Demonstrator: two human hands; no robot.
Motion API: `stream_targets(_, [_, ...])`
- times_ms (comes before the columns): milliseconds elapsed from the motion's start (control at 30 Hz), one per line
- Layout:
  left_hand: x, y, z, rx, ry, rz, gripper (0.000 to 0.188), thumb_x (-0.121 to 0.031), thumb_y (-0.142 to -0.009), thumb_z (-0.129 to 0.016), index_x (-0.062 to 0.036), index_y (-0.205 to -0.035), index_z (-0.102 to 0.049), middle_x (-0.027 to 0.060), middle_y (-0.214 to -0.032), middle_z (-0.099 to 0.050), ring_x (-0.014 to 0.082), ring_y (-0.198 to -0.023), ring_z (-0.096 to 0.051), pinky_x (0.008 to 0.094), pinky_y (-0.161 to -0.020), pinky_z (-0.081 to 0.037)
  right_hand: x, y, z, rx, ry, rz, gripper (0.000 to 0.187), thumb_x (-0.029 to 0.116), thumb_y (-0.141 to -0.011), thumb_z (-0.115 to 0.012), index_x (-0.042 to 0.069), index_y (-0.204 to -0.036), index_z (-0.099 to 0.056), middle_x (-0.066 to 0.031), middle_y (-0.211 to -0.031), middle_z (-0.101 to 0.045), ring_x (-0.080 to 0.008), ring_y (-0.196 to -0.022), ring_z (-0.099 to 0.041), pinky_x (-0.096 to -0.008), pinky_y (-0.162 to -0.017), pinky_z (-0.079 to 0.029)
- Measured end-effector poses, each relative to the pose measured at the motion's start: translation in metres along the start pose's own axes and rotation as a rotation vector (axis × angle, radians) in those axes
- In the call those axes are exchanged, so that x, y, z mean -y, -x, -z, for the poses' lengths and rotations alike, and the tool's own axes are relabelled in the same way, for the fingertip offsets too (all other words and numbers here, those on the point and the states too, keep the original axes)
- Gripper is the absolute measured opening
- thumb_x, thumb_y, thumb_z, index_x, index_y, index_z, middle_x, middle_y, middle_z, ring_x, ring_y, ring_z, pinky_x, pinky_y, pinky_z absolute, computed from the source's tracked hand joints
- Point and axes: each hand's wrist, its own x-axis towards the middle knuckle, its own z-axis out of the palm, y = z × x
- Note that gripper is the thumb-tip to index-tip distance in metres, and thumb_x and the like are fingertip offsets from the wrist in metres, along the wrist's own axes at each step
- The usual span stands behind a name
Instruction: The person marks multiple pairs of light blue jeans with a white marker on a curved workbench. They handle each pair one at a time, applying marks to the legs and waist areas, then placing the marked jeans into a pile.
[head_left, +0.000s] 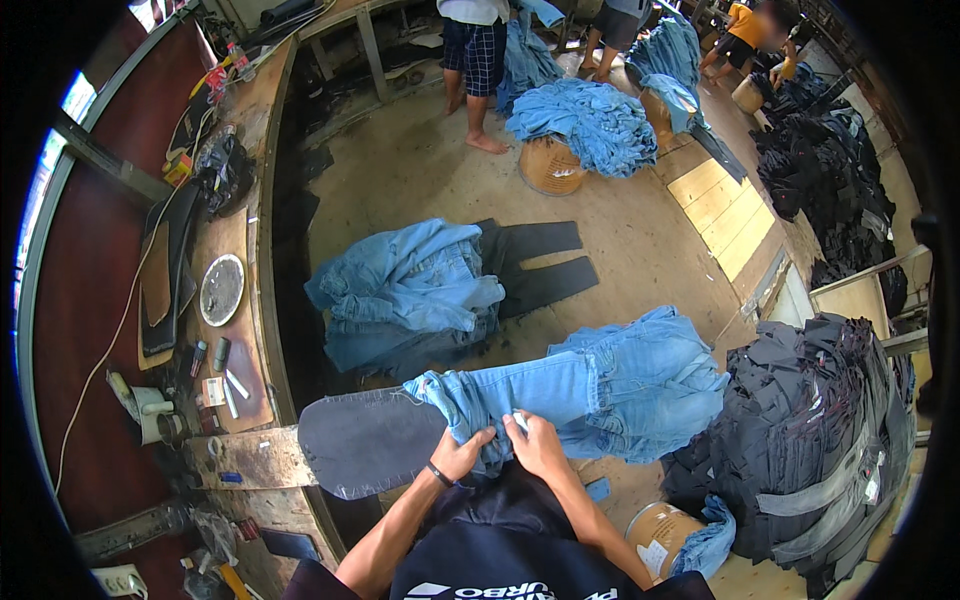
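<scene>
Light blue jeans (545,388) are drawn partly over a dark, round-ended board (365,440) that juts out from the bench on the left. My left hand (459,456) is closed on bunched denim at the near edge of the board. Beside it, my right hand (540,446) is closed against the same jeans. A small white piece (520,421) shows between its thumb and fingers; its kind is too small to tell. To the right, the rest of the jeans lies in loose folds over more denim (655,385).
A blue denim pile (410,285) and dark trousers (545,262) lie on the floor ahead. Dark garments (800,420) are heaped at right. A drum (660,535) stands near my right forearm. The bench (235,345) holds a round lid (222,290). Several people stand farther off.
</scene>
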Motion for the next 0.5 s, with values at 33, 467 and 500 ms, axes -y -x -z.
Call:
stream_targets(33, [-0.001, -0.001, -0.001, 0.021, 0.022, 0.023, 0.026, -0.012, -0.1, -0.073, 0.002, -0.121, -0.068, 0.0048, -0.11, -0.073, 0.0143, -0.099, -0.066, 0.0339, -0.088, -0.057, -0.002, 0.0, -0.005, 0.026, -0.063, -0.009, 0.046, 0.038, -0.109, -0.061, -0.001, -0.085, -0.062, -0.0215, -0.067, -0.059, -0.0403, -0.061, -0.057, -0.0475, -0.061, -0.045])
stream_targets(467, [-0.011, 0.01, -0.004, -0.085, 0.029, 0.084, 0.018, -0.009, -0.102, -0.068, 0.0037, -0.114, -0.068, 0.0081, -0.103, -0.074, 0.0187, -0.095, -0.071, 0.0356, -0.087, -0.058, -0.022, 0.002, -0.011, 0.016, -0.297, -0.097, 0.043, 0.031, -0.109, -0.06, -0.001, -0.08, -0.058, -0.0132, -0.064, -0.055, -0.0262, -0.06, -0.054, -0.0431, -0.061, -0.043])
stream_targets(500, [-0.013, 0.01, -0.002, -0.006, 0.095, 0.035, 0.017, -0.009, -0.102, -0.068, 0.0037, -0.114, -0.068, 0.0083, -0.102, -0.074, 0.0187, -0.094, -0.071, 0.0356, -0.087, -0.058, -0.025, 0.0, -0.01, 0.012, -0.345, -0.183, 0.043, 0.03, -0.109, -0.061, 0.0, -0.079, -0.057, -0.0101, -0.063, -0.054, -0.0213, -0.059, -0.052, -0.0417, -0.06, -0.043])
